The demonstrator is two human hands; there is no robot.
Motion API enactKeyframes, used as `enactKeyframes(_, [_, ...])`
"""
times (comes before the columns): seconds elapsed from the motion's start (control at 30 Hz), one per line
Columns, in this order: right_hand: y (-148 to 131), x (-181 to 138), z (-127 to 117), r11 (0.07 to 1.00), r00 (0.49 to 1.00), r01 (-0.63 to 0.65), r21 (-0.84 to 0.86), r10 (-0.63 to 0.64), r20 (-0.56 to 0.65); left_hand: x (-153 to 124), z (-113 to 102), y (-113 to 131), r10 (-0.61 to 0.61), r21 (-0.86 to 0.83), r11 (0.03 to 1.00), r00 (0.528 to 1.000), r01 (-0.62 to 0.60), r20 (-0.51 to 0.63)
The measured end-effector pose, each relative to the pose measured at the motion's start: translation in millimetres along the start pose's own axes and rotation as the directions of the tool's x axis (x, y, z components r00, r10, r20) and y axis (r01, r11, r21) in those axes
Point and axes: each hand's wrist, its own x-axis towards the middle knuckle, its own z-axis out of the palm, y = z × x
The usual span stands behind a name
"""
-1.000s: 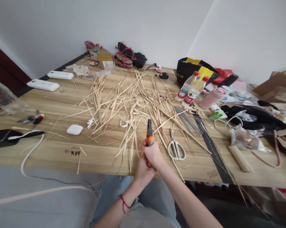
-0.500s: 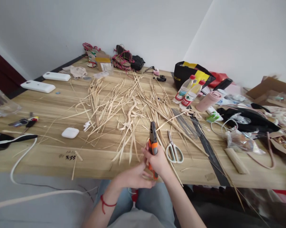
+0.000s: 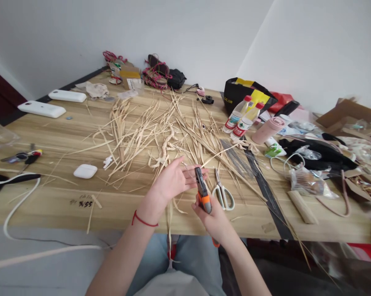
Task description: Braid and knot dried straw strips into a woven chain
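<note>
Over the table [image 3: 120,207], right hand [image 3: 215,218] grips pliers [image 3: 205,198]; left hand [image 3: 170,179] extends fingers, apparently empty. Likely tool positioning; next calls for steadiness.

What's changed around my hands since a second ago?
Your left hand came away from the lower end of the pliers and moved forward, fingers now stretched out near their head. Your right hand still grips the pliers. The scissors and white case stayed put.
</note>
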Motion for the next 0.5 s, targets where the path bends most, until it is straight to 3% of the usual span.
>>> enactKeyframes(0.27, [22,-1,-6,0.996,0.999,-0.010,-0.089,0.005,-0.051,10,3,-9,0.071,0.124,0.990,0.997,-0.067,-0.031])
enactKeyframes(0.5, [20,-8,-7,0.974,0.990,-0.132,-0.187,0.120,-0.075,17,-7,-19,0.113,0.191,0.976,0.992,-0.102,-0.048])
